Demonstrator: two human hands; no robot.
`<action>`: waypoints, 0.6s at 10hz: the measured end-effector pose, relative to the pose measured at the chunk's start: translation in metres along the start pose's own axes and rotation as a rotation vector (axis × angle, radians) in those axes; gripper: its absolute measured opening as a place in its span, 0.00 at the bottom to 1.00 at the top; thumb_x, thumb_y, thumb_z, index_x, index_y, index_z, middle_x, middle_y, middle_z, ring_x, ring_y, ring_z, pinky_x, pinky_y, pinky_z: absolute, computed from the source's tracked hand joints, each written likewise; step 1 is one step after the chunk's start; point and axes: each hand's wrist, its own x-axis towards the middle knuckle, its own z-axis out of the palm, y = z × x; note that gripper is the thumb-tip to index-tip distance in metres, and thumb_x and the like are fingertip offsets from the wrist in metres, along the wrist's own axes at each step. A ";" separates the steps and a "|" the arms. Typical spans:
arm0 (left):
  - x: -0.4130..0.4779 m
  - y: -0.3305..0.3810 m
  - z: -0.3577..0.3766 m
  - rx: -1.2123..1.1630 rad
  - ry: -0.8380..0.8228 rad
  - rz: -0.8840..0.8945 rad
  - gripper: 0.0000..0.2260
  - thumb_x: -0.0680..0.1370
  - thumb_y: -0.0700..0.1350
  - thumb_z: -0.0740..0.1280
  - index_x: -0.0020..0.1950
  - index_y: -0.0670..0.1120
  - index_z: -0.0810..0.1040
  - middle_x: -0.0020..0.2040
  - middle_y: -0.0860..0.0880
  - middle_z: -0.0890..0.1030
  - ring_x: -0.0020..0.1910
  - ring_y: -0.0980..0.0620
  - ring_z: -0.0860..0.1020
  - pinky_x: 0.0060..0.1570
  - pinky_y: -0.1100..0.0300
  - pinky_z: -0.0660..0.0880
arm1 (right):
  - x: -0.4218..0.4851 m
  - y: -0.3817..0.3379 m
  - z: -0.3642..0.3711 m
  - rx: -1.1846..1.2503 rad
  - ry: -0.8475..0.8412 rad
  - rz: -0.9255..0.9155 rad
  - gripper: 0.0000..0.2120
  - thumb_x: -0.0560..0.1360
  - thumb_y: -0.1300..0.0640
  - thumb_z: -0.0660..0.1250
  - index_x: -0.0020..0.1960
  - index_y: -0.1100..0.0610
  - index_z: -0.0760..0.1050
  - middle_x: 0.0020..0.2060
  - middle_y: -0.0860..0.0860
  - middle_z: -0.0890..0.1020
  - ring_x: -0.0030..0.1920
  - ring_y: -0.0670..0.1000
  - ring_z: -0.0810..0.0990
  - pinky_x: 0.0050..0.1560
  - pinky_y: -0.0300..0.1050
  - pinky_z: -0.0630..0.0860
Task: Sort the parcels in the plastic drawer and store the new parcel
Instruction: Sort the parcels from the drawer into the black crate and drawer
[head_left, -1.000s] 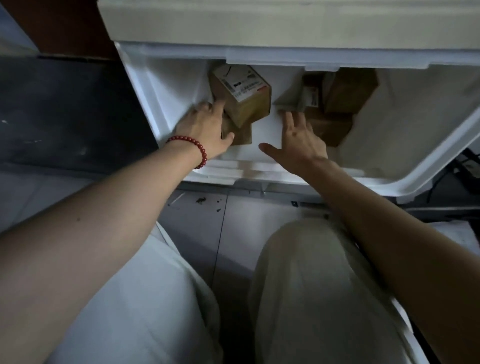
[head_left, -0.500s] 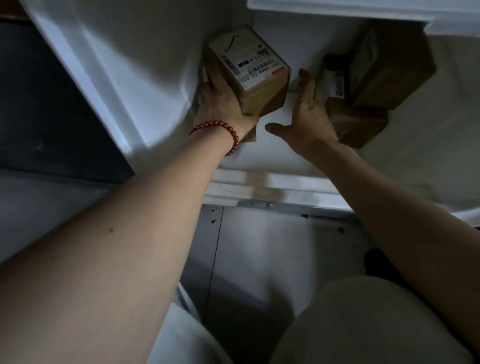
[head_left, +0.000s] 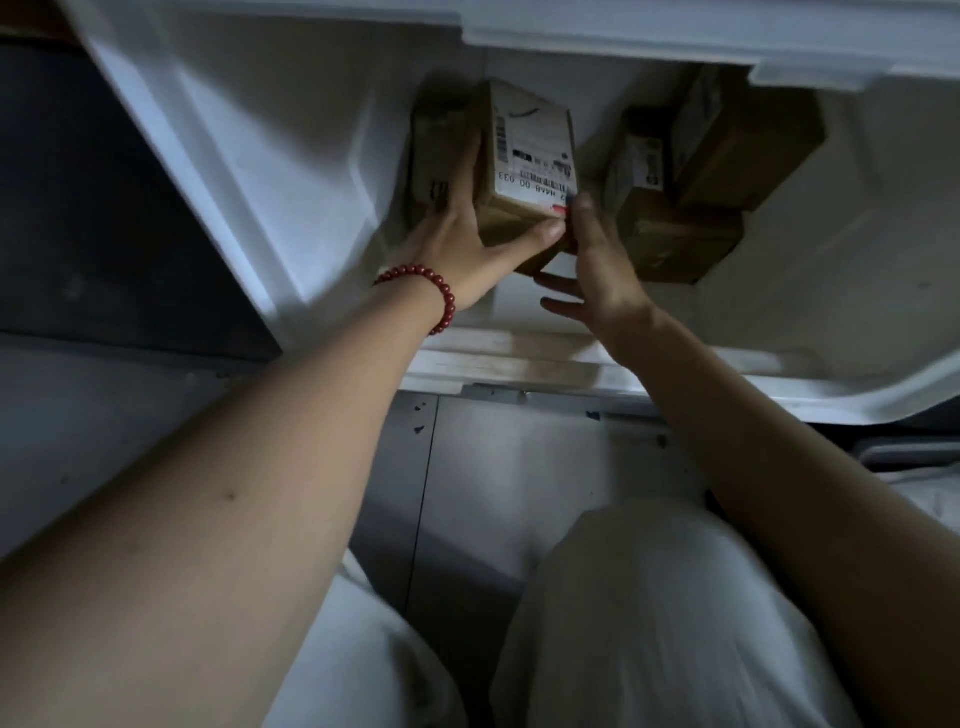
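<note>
Sorting underway: left hand (head_left: 462, 249) grips box (head_left: 530, 150) in drawer (head_left: 260, 156), right hand (head_left: 597, 265), fingers straight, steadies its corner; next prob. seating it flush w/ parcel (head_left: 434, 156).

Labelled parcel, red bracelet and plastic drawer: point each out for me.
labelled parcel (head_left: 535, 150), head view, on its white label.
red bracelet (head_left: 445, 296), head view, on beads at the wrist.
plastic drawer (head_left: 519, 358), head view, on its front rim.

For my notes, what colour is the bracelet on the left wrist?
Red bead bracelet, seen in head view.
</note>
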 end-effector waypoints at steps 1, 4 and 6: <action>-0.022 0.014 -0.001 -0.122 -0.006 0.021 0.54 0.61 0.81 0.54 0.78 0.51 0.49 0.75 0.49 0.64 0.72 0.51 0.65 0.70 0.54 0.64 | -0.018 -0.001 -0.006 0.065 -0.006 0.012 0.12 0.82 0.44 0.55 0.61 0.48 0.66 0.61 0.52 0.75 0.57 0.56 0.79 0.59 0.54 0.76; -0.101 0.047 -0.037 -0.298 -0.067 -0.060 0.32 0.72 0.67 0.59 0.73 0.63 0.51 0.75 0.48 0.63 0.68 0.43 0.69 0.65 0.41 0.68 | -0.087 -0.039 -0.029 -0.082 -0.125 0.022 0.15 0.79 0.49 0.64 0.62 0.50 0.64 0.53 0.50 0.76 0.54 0.54 0.79 0.60 0.56 0.76; -0.153 0.053 -0.042 -0.335 -0.041 -0.005 0.34 0.77 0.57 0.66 0.75 0.58 0.48 0.69 0.53 0.69 0.66 0.50 0.70 0.64 0.52 0.67 | -0.135 -0.059 -0.037 -0.206 -0.201 -0.083 0.31 0.77 0.55 0.68 0.74 0.49 0.55 0.52 0.49 0.80 0.49 0.49 0.81 0.53 0.53 0.80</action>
